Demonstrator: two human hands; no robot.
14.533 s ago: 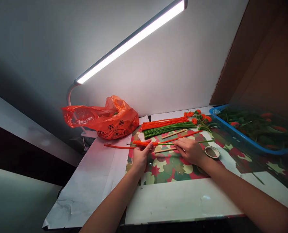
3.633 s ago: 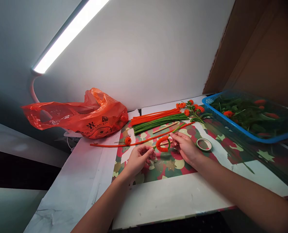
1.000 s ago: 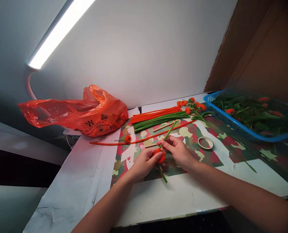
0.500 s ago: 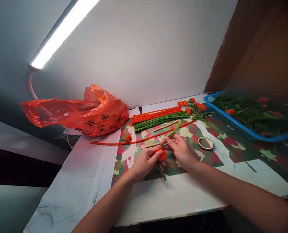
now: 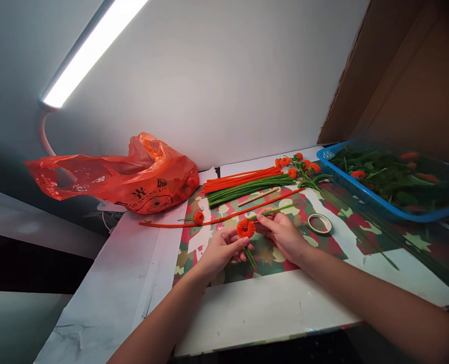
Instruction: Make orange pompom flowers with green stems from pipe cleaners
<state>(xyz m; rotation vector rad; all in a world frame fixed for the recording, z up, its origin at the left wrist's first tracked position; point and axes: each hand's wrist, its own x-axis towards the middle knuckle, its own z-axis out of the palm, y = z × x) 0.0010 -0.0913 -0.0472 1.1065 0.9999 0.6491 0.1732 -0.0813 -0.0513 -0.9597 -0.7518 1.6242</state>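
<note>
Between my hands is an orange pipe-cleaner flower (image 5: pixel 246 228), its ringed face turned up toward me. My left hand (image 5: pixel 226 247) grips it from the left, thumb at its lower edge. Below the flower, green pipe-cleaner ends (image 5: pixel 250 257) hang down. My right hand (image 5: pixel 281 232) pinches a green pipe cleaner (image 5: pixel 281 208) that runs from the flower out to the upper right. Just beyond lies a long orange pipe cleaner (image 5: pixel 232 216) across the patterned mat. A small orange flower piece (image 5: pixel 198 217) with thin wires rests at its left.
Orange pipe cleaners (image 5: pixel 243 179) and green pipe cleaners (image 5: pixel 250 190) lie bundled behind, near a wooden stick (image 5: pixel 259 196). A tape roll (image 5: pixel 319 224) is right of my hand. Finished flowers (image 5: pixel 303 164) lie by the blue basket (image 5: pixel 376 194). A red plastic bag (image 5: pixel 152 177) stands left under a lamp (image 5: pixel 91 50).
The flower has moved up and left and turned its face toward me. The green pipe cleaner in my right hand has swung lower, from steep to nearly level.
</note>
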